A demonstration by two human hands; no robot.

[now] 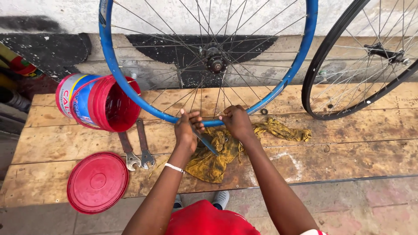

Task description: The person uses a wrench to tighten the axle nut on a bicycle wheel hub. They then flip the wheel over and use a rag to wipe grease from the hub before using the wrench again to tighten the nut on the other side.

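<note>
Both hands on blue bike rim [114, 65] btm: left hand [186, 130] grips thin tool [204, 142], right hand [236, 122] pinches rim, above yellow rag [217, 159].

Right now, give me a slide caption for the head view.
Both hands, left hand and right hand, grip the blue wheel rim over a yellow rag on the wooden bench.

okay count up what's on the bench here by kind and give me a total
Bicycle wheels: 2, blue wheel and black wheel
Wrenches: 2
Red bucket: 1
Red lid: 1
Yellow rag: 1
Total: 7
</note>
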